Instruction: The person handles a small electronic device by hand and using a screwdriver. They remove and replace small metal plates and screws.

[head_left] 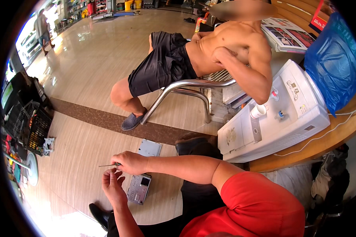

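My right hand reaches in from the red-sleeved arm on the right and is closed on a thin screwdriver whose shaft points left. Just below it, my left hand is raised with its fingertips up against the right hand's fingers. Whether it holds anything is hidden. Beneath both hands, a grey metal electronic box lies on the tiled floor. A flat grey cover plate lies a little farther away.
Another person sits on a metal chair ahead. A white water dispenser with a blue bottle stands at the right beside a wooden counter. Black crates and a fan base are at the left. My black shoe is below.
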`<state>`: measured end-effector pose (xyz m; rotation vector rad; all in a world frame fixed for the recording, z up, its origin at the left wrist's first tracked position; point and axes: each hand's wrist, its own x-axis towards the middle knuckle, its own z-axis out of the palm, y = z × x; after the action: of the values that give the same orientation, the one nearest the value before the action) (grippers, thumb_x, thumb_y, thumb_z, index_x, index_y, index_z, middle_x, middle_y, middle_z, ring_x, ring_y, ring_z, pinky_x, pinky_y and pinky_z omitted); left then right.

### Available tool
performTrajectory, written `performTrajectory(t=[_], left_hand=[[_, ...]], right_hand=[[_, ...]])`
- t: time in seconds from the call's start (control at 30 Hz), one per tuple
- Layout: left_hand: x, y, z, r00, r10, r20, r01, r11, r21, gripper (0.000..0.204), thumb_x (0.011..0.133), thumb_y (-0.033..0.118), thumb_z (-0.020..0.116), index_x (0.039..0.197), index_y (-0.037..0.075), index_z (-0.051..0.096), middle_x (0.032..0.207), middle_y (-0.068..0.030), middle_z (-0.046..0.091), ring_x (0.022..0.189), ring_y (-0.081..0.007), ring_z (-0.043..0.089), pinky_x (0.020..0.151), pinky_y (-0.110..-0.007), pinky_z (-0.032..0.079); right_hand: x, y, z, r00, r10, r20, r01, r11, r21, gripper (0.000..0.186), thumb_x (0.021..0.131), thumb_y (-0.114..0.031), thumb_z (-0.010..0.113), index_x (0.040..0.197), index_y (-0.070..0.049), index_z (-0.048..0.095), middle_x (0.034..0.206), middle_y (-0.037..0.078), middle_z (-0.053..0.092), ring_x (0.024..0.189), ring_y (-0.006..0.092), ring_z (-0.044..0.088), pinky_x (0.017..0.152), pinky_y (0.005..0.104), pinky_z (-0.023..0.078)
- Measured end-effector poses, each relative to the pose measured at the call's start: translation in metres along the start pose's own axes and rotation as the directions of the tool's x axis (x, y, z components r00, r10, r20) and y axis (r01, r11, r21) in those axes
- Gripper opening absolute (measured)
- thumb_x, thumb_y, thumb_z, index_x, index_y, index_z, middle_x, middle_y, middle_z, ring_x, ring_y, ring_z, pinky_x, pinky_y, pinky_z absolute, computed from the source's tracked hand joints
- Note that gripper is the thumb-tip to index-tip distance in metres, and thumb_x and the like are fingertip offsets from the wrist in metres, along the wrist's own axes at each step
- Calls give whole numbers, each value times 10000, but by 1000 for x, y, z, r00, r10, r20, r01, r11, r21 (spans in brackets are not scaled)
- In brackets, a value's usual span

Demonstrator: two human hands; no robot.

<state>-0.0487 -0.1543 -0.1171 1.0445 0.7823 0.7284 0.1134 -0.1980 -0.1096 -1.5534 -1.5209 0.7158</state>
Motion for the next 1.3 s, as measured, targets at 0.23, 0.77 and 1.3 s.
performTrajectory(t=[0.23,0.77,1.3], left_hand=[[4,-10,1,1000,-17,-24,15,995,-99,97,964,143,576,1018,81,525,978,-39,618,858,-132,627,694,-252,502],[9,-10,-1,998,-67,0,65,976,-207,34,896,44,589,921,53,567,847,-66,629,767,-176,632,703,-308,527],[-5,-9,-10,997,-68,-29,60,975,-215,66,892,21,614,956,29,603,983,-90,657,810,-184,643,725,-321,528]], right_hand=[[-8,6,-4,994,-70,-82,68,997,-25,176,824,-48,607,987,11,577,923,208,655,897,381,635,776,432,501],[-4,0,-13,999,-17,-35,17,1000,-11,219,826,-31,604,1043,-5,607,966,201,656,920,346,647,781,403,507],[1,-13,1,999,-32,-23,32,999,-2,182,837,-36,610,1015,-1,611,951,187,660,890,359,646,754,402,515]])
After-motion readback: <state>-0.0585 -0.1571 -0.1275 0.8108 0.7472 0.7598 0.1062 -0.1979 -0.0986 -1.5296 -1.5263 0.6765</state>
